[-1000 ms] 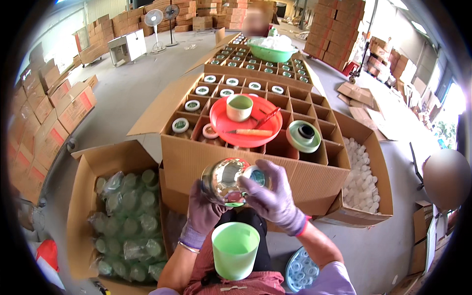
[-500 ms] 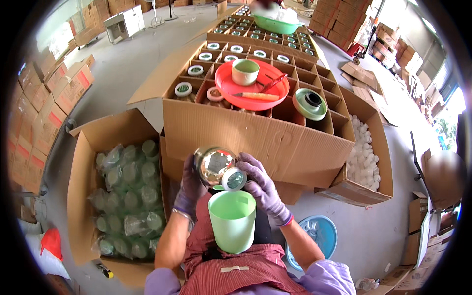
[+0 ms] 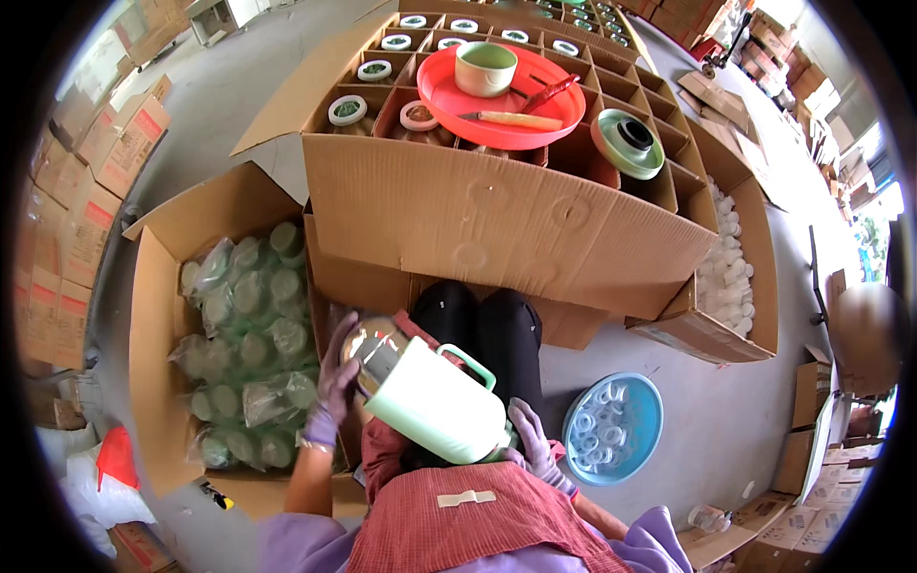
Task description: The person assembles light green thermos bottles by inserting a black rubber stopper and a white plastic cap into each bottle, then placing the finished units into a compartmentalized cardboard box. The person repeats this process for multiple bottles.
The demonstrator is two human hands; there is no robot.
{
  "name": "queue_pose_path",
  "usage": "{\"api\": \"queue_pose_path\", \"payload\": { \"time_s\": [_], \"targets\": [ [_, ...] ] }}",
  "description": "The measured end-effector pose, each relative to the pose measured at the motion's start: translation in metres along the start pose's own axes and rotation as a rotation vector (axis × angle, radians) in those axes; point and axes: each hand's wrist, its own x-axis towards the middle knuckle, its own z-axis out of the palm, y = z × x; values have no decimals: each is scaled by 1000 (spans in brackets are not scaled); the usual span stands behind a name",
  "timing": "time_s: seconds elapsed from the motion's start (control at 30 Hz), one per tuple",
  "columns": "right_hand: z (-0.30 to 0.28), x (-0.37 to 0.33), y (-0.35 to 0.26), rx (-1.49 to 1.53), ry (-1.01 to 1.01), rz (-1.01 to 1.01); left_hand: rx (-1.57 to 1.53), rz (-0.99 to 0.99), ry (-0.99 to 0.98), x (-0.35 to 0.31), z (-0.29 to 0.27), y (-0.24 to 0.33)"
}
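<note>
- Noted at left: open carton [image 3: 153, 363] of plastic-wrapped, green-tinted pieces.
- Left hand [image 3: 334, 387], gloved: fingers curled around the exposed end of silver flask [image 3: 377, 351].
- Silver flask: partly inside the mouth of green jug [image 3: 439, 396].
- Green jug: tilted above the lap, mouth to upper left, handle uppermost.
- Beyond: divided carton [image 3: 458, 210], bearing red dish [image 3: 436, 92].
- Right hand [image 3: 540, 447], gloved: gripping the green jug's base end, fingers partly hidden.
- On floor: blue basin [image 3: 651, 401] of clear rings.
- Farther right: carton of white caps [image 3: 728, 277].

The grey floor [image 3: 693, 420] bears a blue basin [image 3: 647, 420] and flattened cardboard [image 3: 718, 99].
</note>
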Motion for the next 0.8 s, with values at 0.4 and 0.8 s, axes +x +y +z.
{"api": "queue_pose_path", "payload": {
  "time_s": [0.4, 0.8],
  "targets": [
    [0, 165, -81, 352, -344, -319, -265, -205, 127, -91, -39, -115],
    [-4, 194, -109, 466, -179, -247, -561, -407, 111, -59, -22, -129]
  ]
}}
